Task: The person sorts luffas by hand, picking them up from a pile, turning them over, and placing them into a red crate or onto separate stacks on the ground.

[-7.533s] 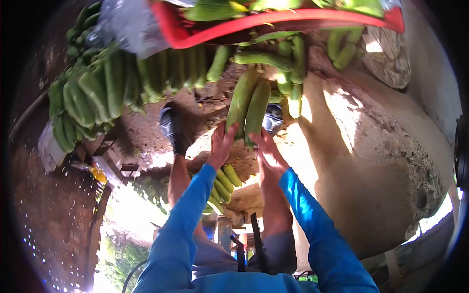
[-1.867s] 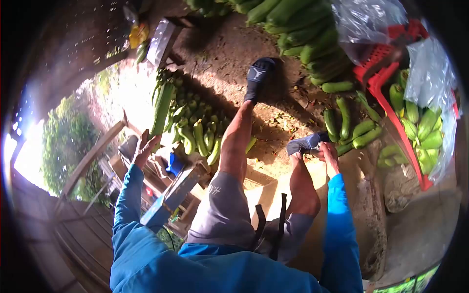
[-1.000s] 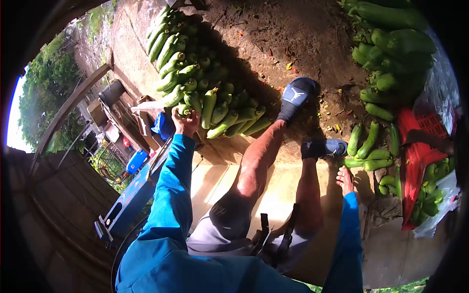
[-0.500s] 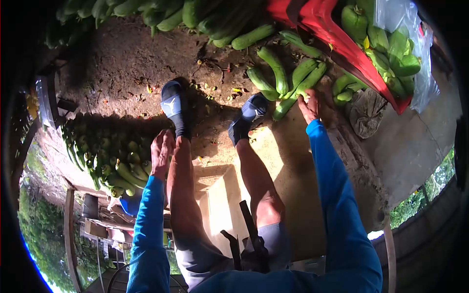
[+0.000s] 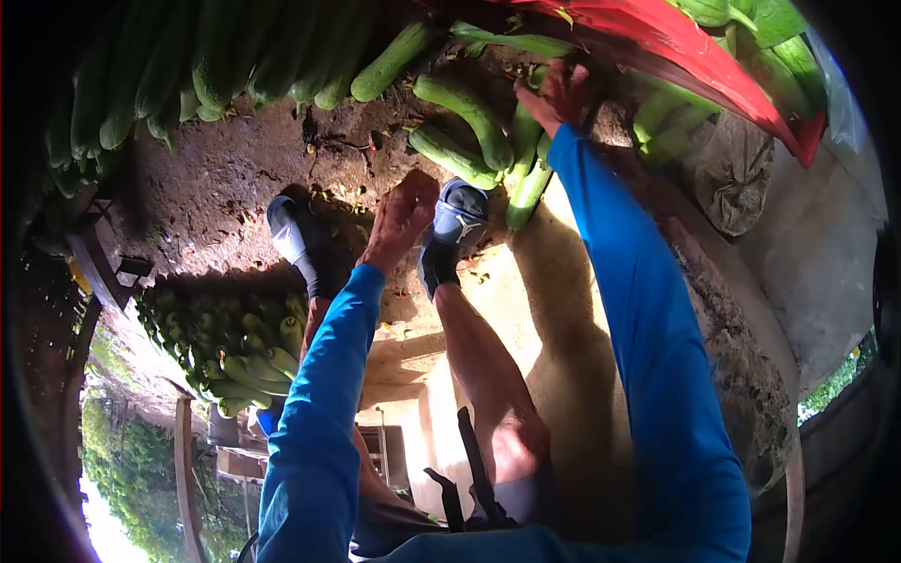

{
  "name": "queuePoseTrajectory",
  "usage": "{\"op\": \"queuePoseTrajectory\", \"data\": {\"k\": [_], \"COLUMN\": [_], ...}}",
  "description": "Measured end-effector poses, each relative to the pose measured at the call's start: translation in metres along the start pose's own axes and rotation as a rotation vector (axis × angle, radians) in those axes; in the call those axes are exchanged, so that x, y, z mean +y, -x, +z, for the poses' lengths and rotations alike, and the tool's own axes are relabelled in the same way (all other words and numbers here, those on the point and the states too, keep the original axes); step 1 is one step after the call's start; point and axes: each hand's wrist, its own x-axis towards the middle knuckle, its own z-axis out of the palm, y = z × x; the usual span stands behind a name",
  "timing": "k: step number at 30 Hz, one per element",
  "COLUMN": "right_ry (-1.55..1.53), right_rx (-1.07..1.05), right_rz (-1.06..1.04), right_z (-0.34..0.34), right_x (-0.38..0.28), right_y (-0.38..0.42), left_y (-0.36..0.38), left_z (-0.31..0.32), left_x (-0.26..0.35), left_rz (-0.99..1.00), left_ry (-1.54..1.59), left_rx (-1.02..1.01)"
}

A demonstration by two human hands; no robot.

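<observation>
right hand (image 5: 556,92) is stretched out toward the top middle of the frame, fingers (image 5: 537,101) curled down onto the small bunch of cucumbers (image 5: 479,141) lying on the ground there. looks like the fingertips are on one of the upright-ish ones in the bunch, but i can't tell if it's actually gripped or just touched, the hand covers that bit. left hand (image 5: 402,218) sits lower, about centre frame, fingers loosely bent and holding nothing, hovering over the dirt just beside the grey slipper (image 5: 454,225).

moving out from there: that cucumber bunch lies right in front of the grey slipper's toe, a few long green ones fanned out, one pointing down along the sunlit concrete slab (image 5: 572,310). right above the right hand is the edge of a red crate (image 5: 694,47) with more green ones (image 5: 751,38) inside, running off the upper right. the other foot, in a dark and white slipper (image 5: 296,239), is planted on the dirt floor (image 5: 225,178) left of centre.

further out, a big pile of cucumbers (image 5: 206,66) fills the upper left in shadow, and a second heap (image 5: 225,347) lies at lower left next to the leg. both blue sleeves (image 5: 648,310) run up from the bottom edge. a crumpled sack (image 5: 737,174) sits at right, below the crate.
</observation>
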Motion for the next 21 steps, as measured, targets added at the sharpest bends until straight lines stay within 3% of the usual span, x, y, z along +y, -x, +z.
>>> {"op": "queuePoseTrajectory", "data": {"k": [1,3,5,8,11,15,17,19,21], "right_ry": [-0.242,-0.150,-0.439,-0.571,-0.675,-0.651,-0.804,-0.847,-0.946], "right_rx": [0.051,0.128,-0.016,-0.047,-0.116,0.089,0.072,0.035,0.037], "right_rz": [-0.040,-0.051,-0.037,-0.142,-0.168,-0.409,-0.375,-0.364,-0.280], "right_z": [0.004,0.011,0.010,-0.007,-0.033,-0.066,-0.088,-0.115,-0.136], "right_x": [-0.004,-0.014,-0.016,-0.025,-0.046,-0.064,-0.073,-0.084,-0.102], "right_y": [0.005,0.003,-0.002,-0.001,0.017,0.043,0.052,0.055,0.058], "left_y": [0.006,0.018,0.027,0.035,0.036,0.019,0.006,-0.001,-0.006], "left_z": [0.003,0.002,0.006,0.010,0.006,0.010,0.008,0.007,-0.001], "left_x": [-0.002,-0.006,0.002,0.016,0.009,0.015,0.026,0.051,0.058], "left_rz": [0.007,-0.014,-0.129,-0.387,-0.408,-0.454,-0.138,-0.080,0.155], "left_ry": [-0.009,-0.074,-0.275,-0.461,-0.495,-0.516,-0.710,-0.754,-0.726], "left_rx": [-0.005,-0.013,0.005,0.043,-0.006,-0.034,-0.086,-0.129,-0.116]}}
